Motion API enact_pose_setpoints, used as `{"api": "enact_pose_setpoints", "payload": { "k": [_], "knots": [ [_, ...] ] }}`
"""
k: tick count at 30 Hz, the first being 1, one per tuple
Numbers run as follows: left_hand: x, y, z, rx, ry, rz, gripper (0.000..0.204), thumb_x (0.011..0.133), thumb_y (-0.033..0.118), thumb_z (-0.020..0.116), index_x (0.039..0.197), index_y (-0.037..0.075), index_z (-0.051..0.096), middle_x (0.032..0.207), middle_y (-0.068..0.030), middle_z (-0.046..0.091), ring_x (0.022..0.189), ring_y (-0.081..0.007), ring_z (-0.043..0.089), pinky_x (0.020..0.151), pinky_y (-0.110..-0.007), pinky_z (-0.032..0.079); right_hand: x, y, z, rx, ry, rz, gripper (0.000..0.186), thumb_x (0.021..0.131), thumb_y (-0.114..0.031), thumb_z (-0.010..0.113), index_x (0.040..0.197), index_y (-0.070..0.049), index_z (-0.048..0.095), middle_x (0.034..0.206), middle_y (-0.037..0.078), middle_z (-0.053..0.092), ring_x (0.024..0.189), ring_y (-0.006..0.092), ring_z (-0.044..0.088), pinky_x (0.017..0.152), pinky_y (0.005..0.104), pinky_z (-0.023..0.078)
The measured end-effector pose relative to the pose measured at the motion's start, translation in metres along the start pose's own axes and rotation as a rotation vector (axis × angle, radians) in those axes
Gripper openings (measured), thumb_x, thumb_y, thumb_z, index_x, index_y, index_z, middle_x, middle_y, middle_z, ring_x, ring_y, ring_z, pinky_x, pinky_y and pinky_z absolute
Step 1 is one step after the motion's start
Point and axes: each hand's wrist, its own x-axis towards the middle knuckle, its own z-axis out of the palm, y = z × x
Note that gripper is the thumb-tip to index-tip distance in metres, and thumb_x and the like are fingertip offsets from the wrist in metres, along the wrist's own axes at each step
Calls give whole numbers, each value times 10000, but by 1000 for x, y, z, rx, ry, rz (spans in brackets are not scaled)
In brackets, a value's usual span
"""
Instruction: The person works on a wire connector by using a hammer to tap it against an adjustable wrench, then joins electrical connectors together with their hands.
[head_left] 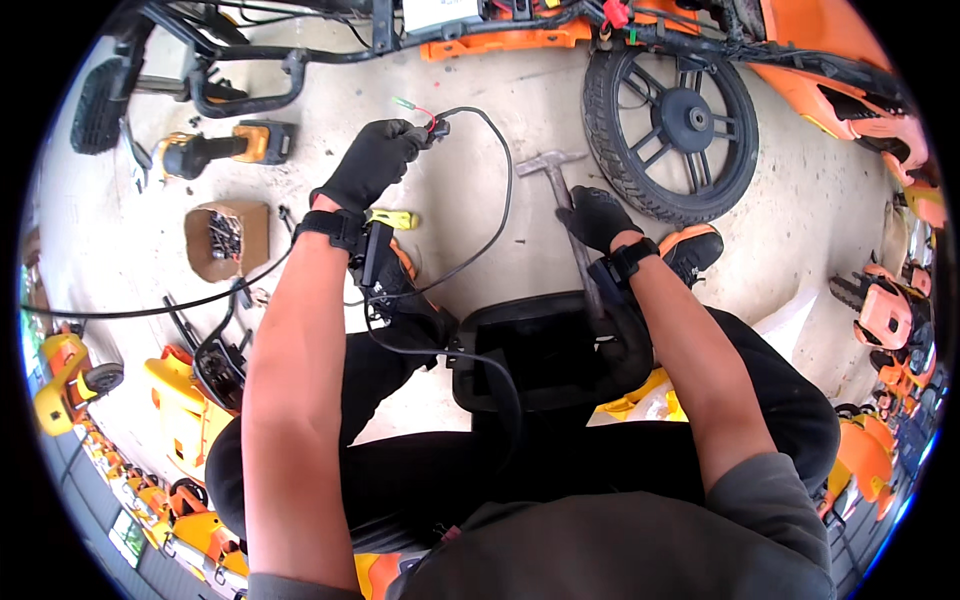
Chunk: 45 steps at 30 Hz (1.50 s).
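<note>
My left hand [370,165], in a black glove, pinches the end of a black cable [508,165] at a small dark connector [440,128]. A short red wire with a green tip [403,103] sticks out there. From the connector the cable loops right and back down past my left shoe. A hammer [557,182] has its metal head away from me and its handle running toward my knees. My gloved right hand [600,218] is closed around the handle. Between my legs sits a black hollow part with a thick rim [465,375].
A black spoked wheel [640,165] stands below the orange vehicle frame [500,45] ahead. On the floor at left are a yellow-and-black cordless tool [265,143] and a cardboard box [257,235] of small parts. A yellow-green object [398,218] lies by my left shoe.
</note>
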Motion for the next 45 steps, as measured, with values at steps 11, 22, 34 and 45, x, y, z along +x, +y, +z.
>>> {"api": "enact_pose_setpoints", "payload": {
  "k": [11, 22, 34, 45],
  "knots": [
    [-167, 195, -8, 456, -84, 203, 262, 944, 282, 567, 974, 53, 691, 712, 58, 519, 615, -22, 421, 503, -184, 330, -56, -188, -193, -356, 572, -823, 309, 894, -272, 622, 1137, -84, 584, 965, 86, 614, 928, 270, 619, 750, 390, 534],
    [-267, 217, 42, 138, 3, 360, 335, 980, 326, 568, 949, 0, 637, 731, -33, 645, 578, -74, 617, 496, -219, 506, -166, -218, -254, -368, 463, -926, 184, 846, -138, 643, 995, -38, 602, 859, 104, 616, 762, 266, 644, 665, 362, 533],
    [-280, 214, 41, -284, -150, 546, 379, 997, 316, 516, 982, -46, 627, 786, -99, 670, 619, -174, 679, 540, -274, 561, -178, -224, -291, -116, 414, -1044, 252, 819, -159, 709, 1032, -56, 622, 793, 111, 568, 718, 299, 596, 627, 390, 476],
    [-287, 235, 53, -504, -118, 627, 449, 999, 370, 514, 1041, -60, 636, 779, -133, 677, 585, -196, 670, 515, -280, 545, -173, -234, -320, 403, 346, -1003, 262, 938, -263, 636, 869, -11, 653, 683, 75, 624, 585, 145, 571, 535, 314, 445]
  ]
}}
